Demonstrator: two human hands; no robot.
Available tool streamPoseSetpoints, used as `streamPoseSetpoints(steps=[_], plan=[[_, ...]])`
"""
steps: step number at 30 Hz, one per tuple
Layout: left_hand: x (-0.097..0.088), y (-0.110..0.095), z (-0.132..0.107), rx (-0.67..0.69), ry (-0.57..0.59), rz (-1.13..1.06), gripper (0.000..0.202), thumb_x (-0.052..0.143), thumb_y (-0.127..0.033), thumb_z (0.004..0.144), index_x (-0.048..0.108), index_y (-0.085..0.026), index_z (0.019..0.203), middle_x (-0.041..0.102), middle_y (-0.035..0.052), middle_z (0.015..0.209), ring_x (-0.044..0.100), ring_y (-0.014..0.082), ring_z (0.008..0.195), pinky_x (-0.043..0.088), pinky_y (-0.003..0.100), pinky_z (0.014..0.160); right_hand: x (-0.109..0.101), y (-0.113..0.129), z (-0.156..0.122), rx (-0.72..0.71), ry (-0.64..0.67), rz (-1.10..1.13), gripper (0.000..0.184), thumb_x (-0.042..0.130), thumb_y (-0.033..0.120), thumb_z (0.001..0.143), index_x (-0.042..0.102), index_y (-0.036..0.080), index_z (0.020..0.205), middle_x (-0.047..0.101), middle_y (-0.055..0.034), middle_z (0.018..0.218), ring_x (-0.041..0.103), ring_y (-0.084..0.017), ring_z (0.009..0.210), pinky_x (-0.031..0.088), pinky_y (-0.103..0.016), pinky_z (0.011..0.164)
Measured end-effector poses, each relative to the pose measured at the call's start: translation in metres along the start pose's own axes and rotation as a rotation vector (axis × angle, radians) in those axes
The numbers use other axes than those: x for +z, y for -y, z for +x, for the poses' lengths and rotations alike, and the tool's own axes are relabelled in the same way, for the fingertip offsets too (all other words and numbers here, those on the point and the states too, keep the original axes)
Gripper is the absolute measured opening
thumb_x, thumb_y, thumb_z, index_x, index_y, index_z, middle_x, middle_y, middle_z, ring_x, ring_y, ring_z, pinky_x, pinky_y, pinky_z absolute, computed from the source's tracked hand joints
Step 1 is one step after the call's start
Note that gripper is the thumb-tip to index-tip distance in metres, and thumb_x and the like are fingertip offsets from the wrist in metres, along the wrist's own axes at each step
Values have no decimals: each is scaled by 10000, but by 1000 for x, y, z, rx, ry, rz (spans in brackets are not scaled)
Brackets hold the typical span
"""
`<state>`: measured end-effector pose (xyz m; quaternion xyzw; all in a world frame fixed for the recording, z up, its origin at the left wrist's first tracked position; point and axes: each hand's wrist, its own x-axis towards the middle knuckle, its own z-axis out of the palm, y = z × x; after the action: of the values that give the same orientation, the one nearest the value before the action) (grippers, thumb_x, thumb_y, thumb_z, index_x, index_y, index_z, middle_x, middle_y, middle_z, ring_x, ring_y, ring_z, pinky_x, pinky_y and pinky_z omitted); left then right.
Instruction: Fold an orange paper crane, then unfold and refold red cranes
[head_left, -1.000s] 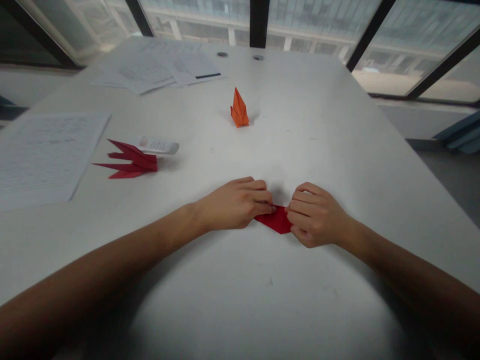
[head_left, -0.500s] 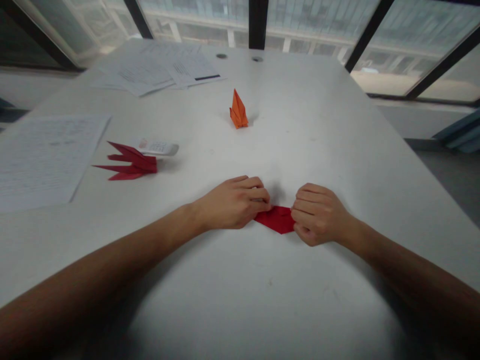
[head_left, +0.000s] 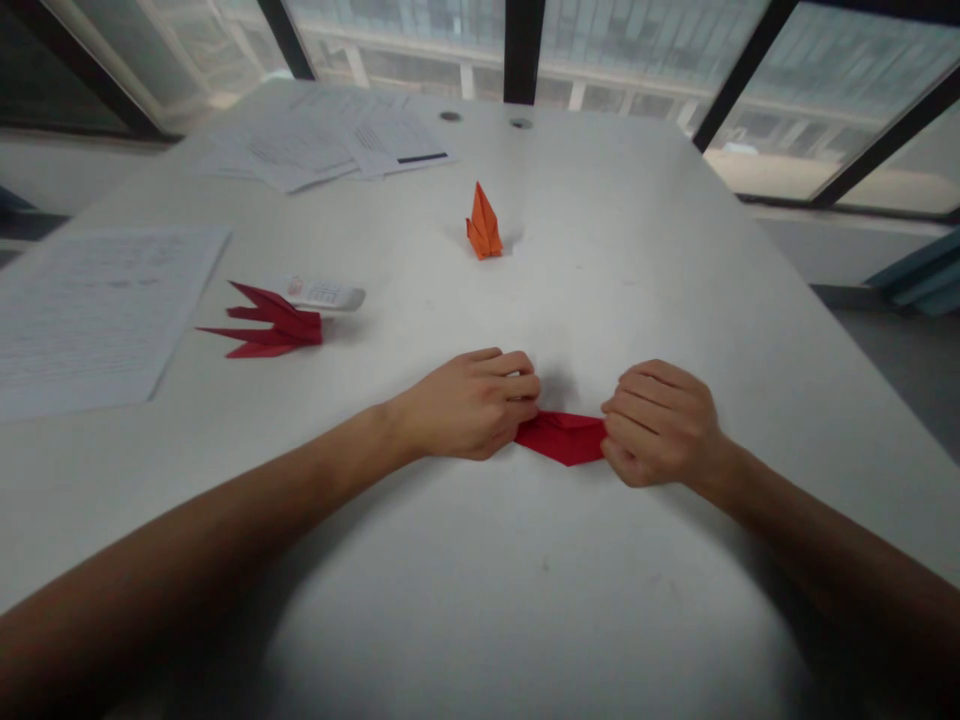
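Left hand [head_left: 469, 405] and right hand [head_left: 658, 424] pinch opposite ends of a folded red origami paper [head_left: 561, 438] flat on a white table [head_left: 600, 250].

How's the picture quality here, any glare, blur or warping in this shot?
In the head view, the windows are bright and washed out, the white table bows toward the frame edges from wide-lens distortion, the printed sheet is too soft to read, the red folded paper looks fairly clear, and a soft shadow lies under the left forearm.
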<state>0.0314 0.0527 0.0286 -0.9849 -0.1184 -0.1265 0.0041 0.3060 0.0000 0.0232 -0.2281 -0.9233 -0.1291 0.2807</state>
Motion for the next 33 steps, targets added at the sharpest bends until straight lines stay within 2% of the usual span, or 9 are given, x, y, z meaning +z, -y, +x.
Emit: streamPoseSetpoints(steps=[2, 4, 7, 11, 14, 19, 23, 28, 33], plan=[[-1, -1, 2, 16, 15, 8, 118, 588, -180, 931, 700, -196, 901, 706, 68, 969, 594, 247, 1061, 472, 363, 870, -6, 10, 5, -55, 15, 0, 210, 623, 98, 824, 606, 248, 677, 727, -11, 807, 609, -219, 794, 487, -415, 748], [-2, -1, 3, 21, 26, 18, 94, 602, -192, 924, 687, -189, 886, 700, 67, 959, 593, 250, 1043, 467, 370, 852, -9, 20, 11, -88, 146, 38, 130, 610, 150, 876, 685, 244, 828, 759, -36, 923, 637, -230, 849, 498, -421, 768], [-3, -2, 5, 22, 22, 28, 83, 613, -196, 908, 668, -183, 848, 692, 67, 940, 594, 252, 1008, 457, 377, 817, -6, 28, 16, 6, 276, 75, 207, 621, 297, 924, 723, 167, 1050, 765, -108, 986, 655, -266, 887, 503, -434, 768], [-6, -5, 7, 12, -4, 19, 89, 620, -202, 894, 670, -179, 824, 690, 73, 907, 599, 256, 971, 452, 378, 793, 2, 26, 13, 74, 278, 137, 139, 624, 239, 936, 743, 185, 985, 764, -94, 883, 672, -247, 846, 504, -397, 751], [-6, -11, 9, 8, -26, -52, 95, 614, -205, 907, 702, -178, 932, 713, 78, 979, 609, 251, 1000, 473, 377, 835, 4, 24, 11, 73, 245, 146, 132, 619, 159, 923, 748, 188, 917, 763, -77, 844, 679, -231, 804, 521, -389, 744], [-1, -20, 12, 14, -15, -209, 139, 584, -251, 967, 699, -176, 947, 724, 76, 960, 620, 225, 931, 505, 363, 849, 6, 28, 11, 131, 179, 114, 148, 628, 165, 915, 700, 172, 786, 766, -81, 817, 677, -230, 771, 561, -411, 816], [1, -19, 13, -15, 11, -244, 203, 521, -234, 1013, 701, -177, 938, 716, 74, 946, 619, 218, 932, 496, 354, 865, 8, 32, 12, 257, 176, 138, 127, 626, 160, 896, 660, 185, 775, 752, -55, 785, 668, -221, 756, 544, -432, 864], [3, -17, 13, -61, 20, -289, 160, 546, -200, 990, 692, -161, 939, 707, 69, 943, 597, 218, 936, 483, 353, 871, 8, 33, 13, 378, 186, 217, 99, 608, 144, 855, 594, 199, 774, 720, -60, 795, 646, -225, 792, 518, -421, 834], [7, -17, 14, -79, -7, -375, 157, 560, -208, 991, 682, -157, 908, 700, 65, 917, 588, 205, 913, 477, 340, 890, 8, 30, 11, 427, 223, 321, 141, 582, 150, 889, 554, 204, 762, 680, -59, 799, 612, -220, 802, 491, -423, 843]])
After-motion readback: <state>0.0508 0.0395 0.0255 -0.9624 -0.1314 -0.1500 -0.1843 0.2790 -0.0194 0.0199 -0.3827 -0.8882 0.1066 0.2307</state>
